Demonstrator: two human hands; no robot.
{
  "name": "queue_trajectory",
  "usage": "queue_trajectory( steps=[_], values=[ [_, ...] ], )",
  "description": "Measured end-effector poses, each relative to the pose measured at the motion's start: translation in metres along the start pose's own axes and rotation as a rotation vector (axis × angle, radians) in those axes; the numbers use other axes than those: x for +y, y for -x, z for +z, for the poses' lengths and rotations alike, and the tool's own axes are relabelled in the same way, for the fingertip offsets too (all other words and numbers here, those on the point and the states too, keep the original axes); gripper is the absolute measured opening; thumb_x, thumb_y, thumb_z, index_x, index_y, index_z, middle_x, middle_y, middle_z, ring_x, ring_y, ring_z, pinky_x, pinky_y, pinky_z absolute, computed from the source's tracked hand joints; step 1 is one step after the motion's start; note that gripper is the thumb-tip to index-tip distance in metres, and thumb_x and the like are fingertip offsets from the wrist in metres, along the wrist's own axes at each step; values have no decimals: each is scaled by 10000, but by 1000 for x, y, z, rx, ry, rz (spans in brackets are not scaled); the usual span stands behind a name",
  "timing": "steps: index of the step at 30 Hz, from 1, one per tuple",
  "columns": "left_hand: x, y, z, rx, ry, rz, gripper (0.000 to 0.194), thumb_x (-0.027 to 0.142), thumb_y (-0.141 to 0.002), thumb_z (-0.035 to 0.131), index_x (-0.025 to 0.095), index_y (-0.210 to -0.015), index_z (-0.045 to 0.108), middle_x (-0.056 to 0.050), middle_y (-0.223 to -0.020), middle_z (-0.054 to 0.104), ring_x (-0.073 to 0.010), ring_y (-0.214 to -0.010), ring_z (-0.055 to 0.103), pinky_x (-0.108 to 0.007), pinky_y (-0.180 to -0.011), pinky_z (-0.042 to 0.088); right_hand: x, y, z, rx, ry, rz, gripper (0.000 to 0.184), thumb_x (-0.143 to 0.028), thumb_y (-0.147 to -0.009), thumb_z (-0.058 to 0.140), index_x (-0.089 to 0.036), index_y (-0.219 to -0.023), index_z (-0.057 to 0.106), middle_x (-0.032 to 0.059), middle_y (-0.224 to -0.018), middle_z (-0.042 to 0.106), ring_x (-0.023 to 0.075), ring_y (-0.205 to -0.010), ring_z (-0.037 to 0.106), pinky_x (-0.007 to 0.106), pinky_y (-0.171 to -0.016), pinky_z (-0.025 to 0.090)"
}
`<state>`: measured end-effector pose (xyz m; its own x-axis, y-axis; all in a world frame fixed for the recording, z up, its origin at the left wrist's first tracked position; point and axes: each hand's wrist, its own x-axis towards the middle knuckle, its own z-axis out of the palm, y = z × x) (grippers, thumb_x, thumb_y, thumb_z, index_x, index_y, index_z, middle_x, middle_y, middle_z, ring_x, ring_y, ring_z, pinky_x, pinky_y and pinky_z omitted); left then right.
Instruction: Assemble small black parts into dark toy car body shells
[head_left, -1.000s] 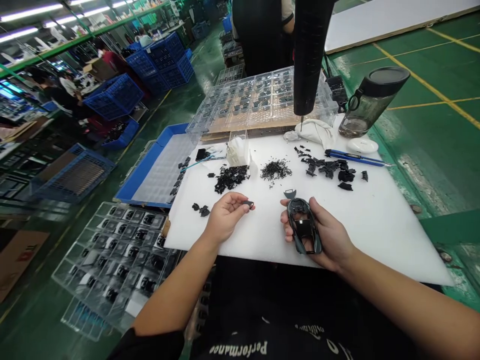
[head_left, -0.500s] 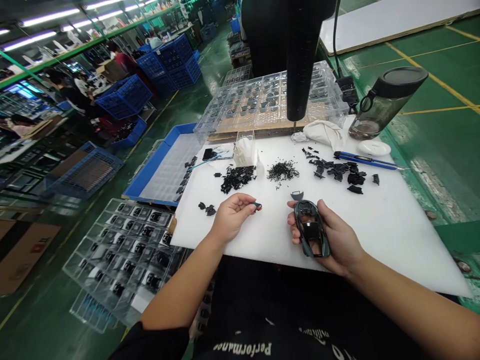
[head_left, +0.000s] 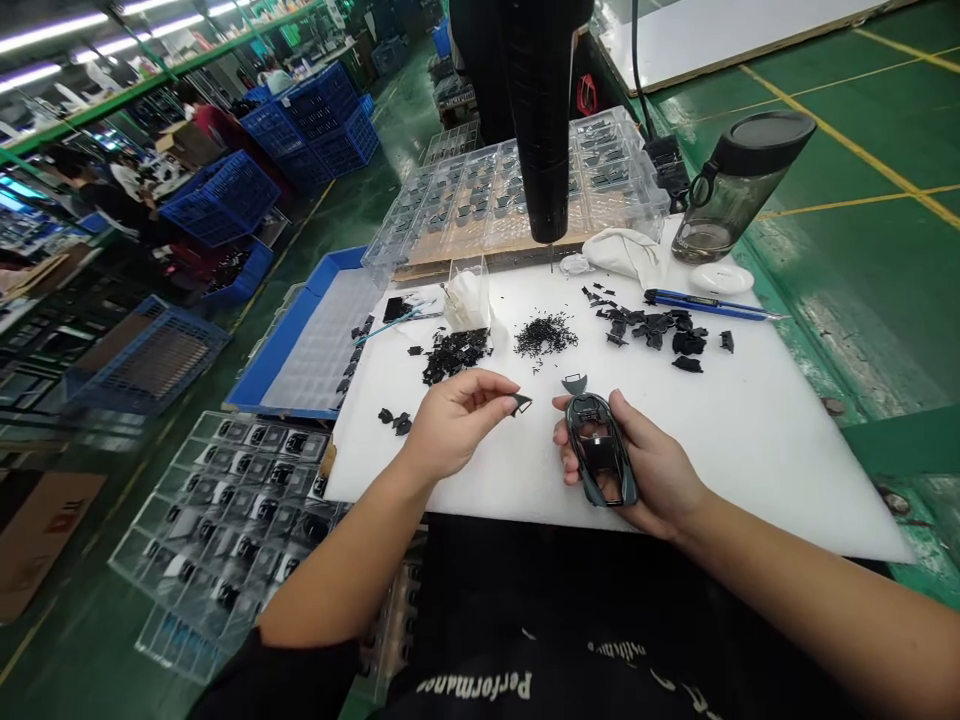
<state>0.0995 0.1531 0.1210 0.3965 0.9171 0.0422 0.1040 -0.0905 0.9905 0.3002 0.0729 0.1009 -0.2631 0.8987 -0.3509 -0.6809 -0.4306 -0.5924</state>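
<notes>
My left hand (head_left: 457, 425) pinches a small black plastic piece (head_left: 521, 403) between thumb and fingertips, just above the white foam board (head_left: 750, 470). My right hand (head_left: 652, 465) cradles a glossy dark model car body (head_left: 600, 450), which has open window gaps. The car's front points away from me, and my fingers wrap its far side. A small dark curved part (head_left: 574, 384) lies on the board just beyond the car. Heaps of black plastic bits (head_left: 454, 355) and fine black slivers (head_left: 545, 335) lie further back.
Larger black pieces (head_left: 656, 330), a blue-handled tool (head_left: 709, 304), a white cloth (head_left: 622, 252) and a glass bottle (head_left: 727, 175) stand at the board's far side. A black cylinder (head_left: 536, 130) hangs overhead. A blue tray (head_left: 300, 345) and clear trays (head_left: 225, 520) flank the board.
My left hand has lifted and drawn back slightly, showing more of the small black piece. The car stays in my right hand. The whole view has shifted a little as my head moved.
</notes>
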Motion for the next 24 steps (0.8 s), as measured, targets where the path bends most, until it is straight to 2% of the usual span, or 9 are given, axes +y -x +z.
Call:
queue_trajectory(
  steps=[4, 7, 10, 14, 19, 24],
  values=[
    [28, -18, 15, -178, -7, 33, 108, 215, -782, 715, 182, -882, 733, -32, -804, 719, -142, -750, 666, -256, -689, 546, 1, 0, -2, 16, 14, 16, 465, -520, -996, 354, -163, -1090, 637, 86, -916, 651, 181, -649, 624, 302, -644, 553],
    [36, -27, 27, -337, -18, 17, 89, 210, -814, 675, 175, -891, 701, -24, -723, 695, -153, -682, 670, -284, -653, 554, 4, -2, -6, 17, 31, 26, 505, -538, -990, 362, -139, -995, 671, 96, -932, 653, 183, -672, 633, 312, -679, 568],
    [39, -31, 35, -456, -10, -14, 47, 211, -840, 637, 184, -875, 654, -6, -657, 656, -147, -591, 646, -290, -595, 537, 6, -3, -7, 29, 23, 24, 517, -540, -993, 357, -136, -984, 679, 99, -906, 663, 187, -675, 647, 304, -667, 572],
    [40, -34, 41, -466, -106, -20, 25, 186, -828, 631, 181, -848, 646, 7, -634, 635, -125, -524, 612, -261, -538, 506, 5, -2, -2, 39, 6, 18, 529, -530, -1000, 344, -125, -937, 678, 109, -854, 676, 177, -634, 664, 234, -558, 540],
    [39, -34, 47, -446, -185, -26, 44, 165, -821, 619, 178, -842, 655, 14, -621, 635, -113, -495, 605, -230, -505, 492, 3, -2, 2, 50, 27, 43, 567, -547, -996, 334, -113, -867, 675, 115, -681, 653, 184, -586, 658, 199, -459, 491],
    [36, -33, 47, -410, -261, 14, 62, 166, -825, 609, 186, -843, 664, 29, -593, 630, -106, -487, 605, -215, -503, 482, 1, -3, 4, 104, 38, 52, 565, -546, -993, 334, -119, -855, 678, 107, -763, 659, 189, -604, 669, 238, -533, 538]
  ],
)
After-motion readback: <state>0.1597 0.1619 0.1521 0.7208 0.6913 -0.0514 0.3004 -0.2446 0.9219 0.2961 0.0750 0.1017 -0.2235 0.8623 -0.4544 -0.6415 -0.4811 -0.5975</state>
